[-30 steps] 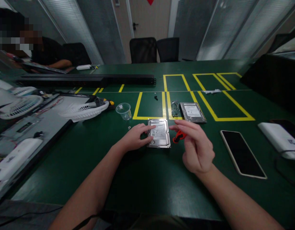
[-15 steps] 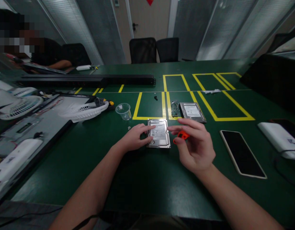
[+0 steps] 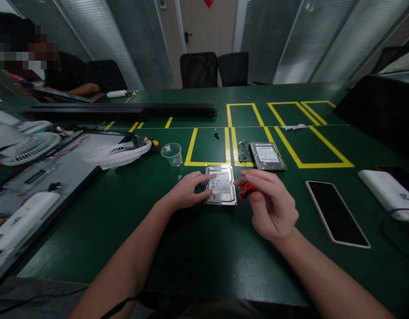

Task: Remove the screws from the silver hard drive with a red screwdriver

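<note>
A silver hard disk drive (image 3: 224, 179) with a white label lies flat on the green table. My left hand (image 3: 190, 188) holds it from the left, thumb and index finger stretched over its top and the other fingers at its left edge. At the drive's right side, my right hand (image 3: 273, 201) is closed around a small orange-and-black tool (image 3: 247, 190); its exact kind is unclear and the fingers hide part of it. Several tiny pale bits (image 3: 179, 177) lie left of the drive, below a clear plastic cup (image 3: 172, 155).
Behind my right hand lie a second hard disk drive (image 3: 268, 156) and a clear plastic piece (image 3: 243, 150). A phone (image 3: 335, 212) and a white power bank-like block (image 3: 390, 195) are on the right. White fan parts (image 3: 120, 155) crowd the left. A person (image 3: 71, 75) sits at the far left.
My right hand's fingers have curled in more closely around the orange-and-black tool, which has turned and moved slightly down and left. My left hand and the drive have stayed put.
</note>
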